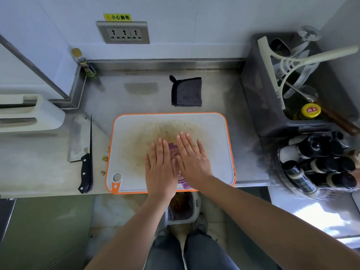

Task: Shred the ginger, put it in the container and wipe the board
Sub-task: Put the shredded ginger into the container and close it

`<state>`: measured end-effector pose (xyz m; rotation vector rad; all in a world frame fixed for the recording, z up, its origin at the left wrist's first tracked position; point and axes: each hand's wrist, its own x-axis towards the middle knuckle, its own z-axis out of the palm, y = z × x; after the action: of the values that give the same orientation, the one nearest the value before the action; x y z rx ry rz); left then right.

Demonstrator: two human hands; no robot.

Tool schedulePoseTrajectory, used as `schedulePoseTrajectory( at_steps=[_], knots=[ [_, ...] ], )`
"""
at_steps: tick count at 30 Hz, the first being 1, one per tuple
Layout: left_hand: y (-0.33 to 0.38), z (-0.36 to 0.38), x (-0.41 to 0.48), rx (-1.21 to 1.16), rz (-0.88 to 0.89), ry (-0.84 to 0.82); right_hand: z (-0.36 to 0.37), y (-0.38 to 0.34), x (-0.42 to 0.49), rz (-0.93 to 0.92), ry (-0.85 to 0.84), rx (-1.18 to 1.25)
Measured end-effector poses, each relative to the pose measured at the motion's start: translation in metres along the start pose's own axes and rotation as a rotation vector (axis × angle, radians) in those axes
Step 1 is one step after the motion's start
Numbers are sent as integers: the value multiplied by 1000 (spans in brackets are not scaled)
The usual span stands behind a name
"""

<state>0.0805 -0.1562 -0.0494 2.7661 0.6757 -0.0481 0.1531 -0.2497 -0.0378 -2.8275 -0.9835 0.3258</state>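
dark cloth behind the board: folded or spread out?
Folded. The cloth lies as a compact square on the counter behind the cutting board, with layered edges showing along its left and bottom sides and a small loop at one corner.

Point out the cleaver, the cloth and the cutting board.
cleaver (79,139): head view, flat of the blade.
cloth (186,91): head view, middle of the folded square.
cutting board (214,125): head view, bare far-right corner area.

Purple slices (174,149) mostly hidden under both hands; floor bin (183,208) partly hidden behind forearm.
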Motion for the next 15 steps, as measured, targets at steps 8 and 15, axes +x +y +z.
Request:
schedulePoseTrajectory(
  at_steps=[8, 15],
  knots=[
    [1, 6, 2, 6, 21, -3, 8, -2, 3, -10, 23, -88],
    [-4, -7, 1, -5, 57, -36, -4, 3, 2, -25, -12, -46]
  ],
)
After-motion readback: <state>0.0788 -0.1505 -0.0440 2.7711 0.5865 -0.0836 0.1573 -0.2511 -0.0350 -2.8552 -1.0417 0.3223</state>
